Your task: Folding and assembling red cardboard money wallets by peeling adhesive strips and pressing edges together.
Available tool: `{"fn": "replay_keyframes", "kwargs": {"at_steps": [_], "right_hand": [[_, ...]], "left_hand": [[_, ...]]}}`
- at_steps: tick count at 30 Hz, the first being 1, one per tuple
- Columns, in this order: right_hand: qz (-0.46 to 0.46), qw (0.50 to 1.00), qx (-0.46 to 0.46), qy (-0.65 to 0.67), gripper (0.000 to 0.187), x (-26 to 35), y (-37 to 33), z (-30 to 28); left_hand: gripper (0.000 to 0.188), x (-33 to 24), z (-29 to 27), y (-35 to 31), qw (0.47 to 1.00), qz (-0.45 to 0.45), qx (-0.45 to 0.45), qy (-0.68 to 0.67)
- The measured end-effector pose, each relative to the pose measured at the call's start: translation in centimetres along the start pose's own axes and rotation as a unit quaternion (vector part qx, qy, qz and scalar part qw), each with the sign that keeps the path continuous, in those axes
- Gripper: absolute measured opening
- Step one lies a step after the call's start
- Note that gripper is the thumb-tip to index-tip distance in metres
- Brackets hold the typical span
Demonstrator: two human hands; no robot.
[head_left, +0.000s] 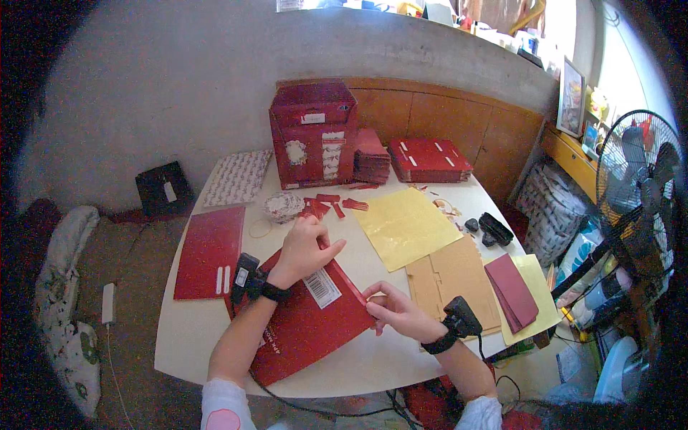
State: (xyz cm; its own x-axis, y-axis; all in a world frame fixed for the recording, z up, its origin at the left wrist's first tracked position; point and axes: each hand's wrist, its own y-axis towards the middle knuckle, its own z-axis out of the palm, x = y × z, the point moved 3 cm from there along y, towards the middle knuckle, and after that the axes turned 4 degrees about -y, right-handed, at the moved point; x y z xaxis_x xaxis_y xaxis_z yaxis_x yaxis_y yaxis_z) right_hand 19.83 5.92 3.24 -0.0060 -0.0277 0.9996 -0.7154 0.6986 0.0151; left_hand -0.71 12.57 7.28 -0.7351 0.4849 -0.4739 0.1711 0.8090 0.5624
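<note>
Right hand (394, 312), in the head view, is found closed at the right edge of the red folder (304, 331), that edge being pinched between thumb and forefinger; left hand (302, 251) is held over the folder's upper end, its thumb spread to the right, its fingertips near several red strips (333, 205); whether anything is gripped by it cannot be told, its fingertips being partly hidden. The folder is laid aslant at the near side of the white table (188, 352), between the forearms; a barcode label (322, 288) is borne on its upper face, just beside the left hand; a black device (247, 278) is worn at the left wrist, another at the right.

To the left, a red panel (204, 251) with two white slots is laid flat; beyond it a patterned sheet (239, 178) and a white roll (284, 206) are noted. Along the far side, a red carton (313, 150) is stood upright, with a dark red pile (373, 159) just beside it and a red stack (430, 159) farther right; nearer, a yellow sheet (405, 226), brown card (462, 287) and maroon pieces (514, 294) are spread; a fan (634, 179) is placed beyond the table's right side.
</note>
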Motion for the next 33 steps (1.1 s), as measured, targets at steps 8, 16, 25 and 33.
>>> {"fn": "replay_keyframes", "kwargs": {"at_steps": [8,16,25,33], "right_hand": [[0.050,0.998,0.017,0.020,0.024,0.8,-0.1,0.2],[-0.004,0.995,-0.089,-0.043,0.020,-0.1,-0.2,0.1],[-0.100,0.944,-0.222,-0.222,0.024,0.9,-0.4,1.8],[-0.090,0.942,-0.227,-0.229,0.024,0.4,-0.2,1.8]], "left_hand": [[0.037,0.0,0.0,0.1,1.000,-0.003,0.004,0.001],[0.037,-0.5,0.0,0.0,1.000,-0.002,-0.029,0.005],[0.037,0.1,-0.2,-0.1,0.997,-0.012,-0.072,0.028],[0.039,0.5,0.1,-0.1,0.995,-0.012,-0.072,0.065]]}}
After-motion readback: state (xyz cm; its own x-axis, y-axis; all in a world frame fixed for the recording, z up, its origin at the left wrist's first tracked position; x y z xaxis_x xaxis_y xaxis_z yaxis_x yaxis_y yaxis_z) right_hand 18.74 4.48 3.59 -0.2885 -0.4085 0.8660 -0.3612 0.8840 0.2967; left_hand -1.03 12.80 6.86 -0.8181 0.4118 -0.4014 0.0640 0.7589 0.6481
